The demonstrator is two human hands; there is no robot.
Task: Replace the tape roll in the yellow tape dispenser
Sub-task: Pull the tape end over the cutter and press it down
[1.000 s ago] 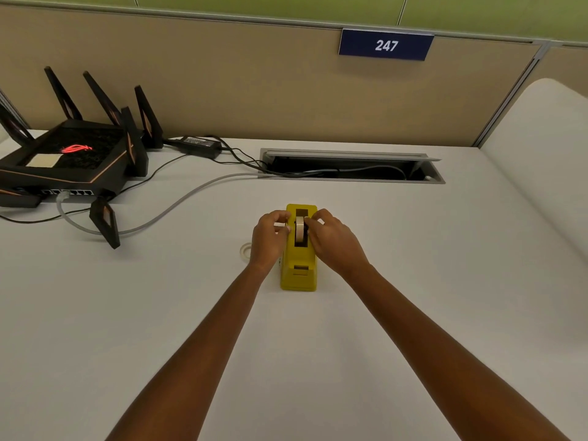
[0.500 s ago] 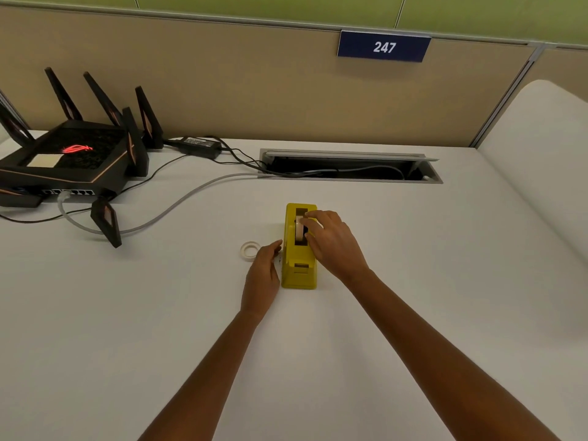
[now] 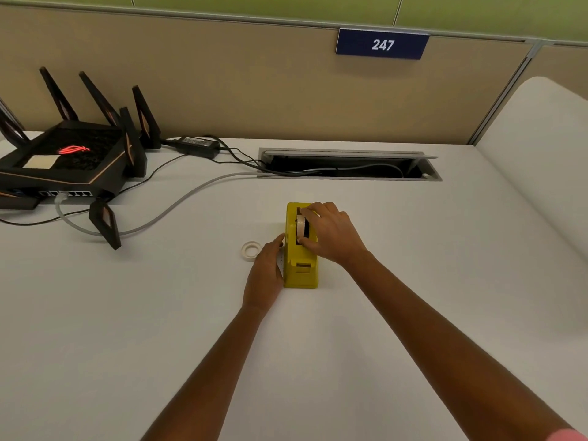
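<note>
Spare ring (image 3: 251, 249) lies flat on the worktop (image 3: 413, 265), just left of the left hand (image 3: 265, 275), apart from it. Left hand is flat against the dispenser (image 3: 300, 272) side, fingers straight, clamped on nothing, only bracing. Something pale shows between palm and dispenser; too small to tell what. Right hand (image 3: 332, 232) has thumb and forefinger pinched on the roll (image 3: 300, 226), which sits upright in the slot.

Risks:
- Roll seats crooked if pushed from one side; hub misses its notches.
- Brace is light: a hard push slides or tips the dispenser.
- Loose end may stick back onto the roll before reaching the cutter.
- Ring is near enough to get knocked.
</note>
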